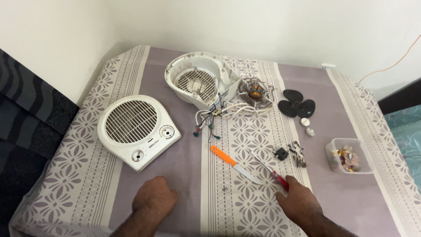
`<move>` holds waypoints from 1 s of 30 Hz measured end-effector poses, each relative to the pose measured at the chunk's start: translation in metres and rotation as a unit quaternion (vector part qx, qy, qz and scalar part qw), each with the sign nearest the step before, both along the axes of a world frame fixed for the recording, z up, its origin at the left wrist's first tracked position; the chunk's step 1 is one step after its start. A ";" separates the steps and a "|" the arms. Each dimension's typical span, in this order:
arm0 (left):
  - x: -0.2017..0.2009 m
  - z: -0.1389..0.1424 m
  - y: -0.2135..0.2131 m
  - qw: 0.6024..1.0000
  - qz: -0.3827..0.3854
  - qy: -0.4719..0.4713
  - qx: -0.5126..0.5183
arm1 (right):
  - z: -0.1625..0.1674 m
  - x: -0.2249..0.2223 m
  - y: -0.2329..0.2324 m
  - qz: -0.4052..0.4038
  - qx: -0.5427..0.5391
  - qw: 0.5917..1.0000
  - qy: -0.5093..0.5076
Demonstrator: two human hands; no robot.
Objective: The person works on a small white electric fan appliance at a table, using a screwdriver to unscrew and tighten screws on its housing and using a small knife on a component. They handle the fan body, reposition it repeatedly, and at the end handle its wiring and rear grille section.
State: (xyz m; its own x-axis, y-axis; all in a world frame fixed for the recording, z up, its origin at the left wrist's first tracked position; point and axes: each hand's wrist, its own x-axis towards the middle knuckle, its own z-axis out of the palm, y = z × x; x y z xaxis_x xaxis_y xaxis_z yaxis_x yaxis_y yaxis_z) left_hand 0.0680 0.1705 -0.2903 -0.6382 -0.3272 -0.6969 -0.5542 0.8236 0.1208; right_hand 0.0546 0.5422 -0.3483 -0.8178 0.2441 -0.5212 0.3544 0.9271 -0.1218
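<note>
A fan heater lies dismantled: the right hand (298,202) closes around a red-handled screwdriver (268,170), needing a firm lift next; the left hand (154,199) rests curled, holding nothing.

Glossy white plastic fan cover (138,131), patterned cloth tablecloth (175,175).

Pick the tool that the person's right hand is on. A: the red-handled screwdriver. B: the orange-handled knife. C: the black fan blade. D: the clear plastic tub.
A: the right hand rests on the red handle of the screwdriver, whose shaft points up and left across the cloth; the orange-handled knife lies apart to its left, untouched.
</note>
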 end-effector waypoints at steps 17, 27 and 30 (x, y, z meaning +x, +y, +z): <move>-0.012 -0.036 -0.015 0.999 0.013 -0.010 -0.034 | -0.015 -0.058 0.060 0.131 -0.082 0.985 -0.073; 0.006 -0.062 0.015 0.972 -0.190 -0.019 -0.135 | -0.008 -0.065 0.063 0.239 -0.079 0.963 -0.094; 0.013 -0.065 0.020 0.964 -0.223 0.002 -0.147 | 0.002 -0.063 0.060 0.261 -0.073 0.957 -0.100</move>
State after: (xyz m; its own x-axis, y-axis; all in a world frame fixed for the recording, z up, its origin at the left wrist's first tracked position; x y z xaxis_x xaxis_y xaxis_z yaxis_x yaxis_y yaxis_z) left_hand 0.0811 0.1908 -0.3555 -0.7643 -0.2025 -0.6122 -0.1366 0.9787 -0.1533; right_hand -0.0086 0.6017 -0.3460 -0.6888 -0.2578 -0.6775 -0.1219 0.9625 -0.2423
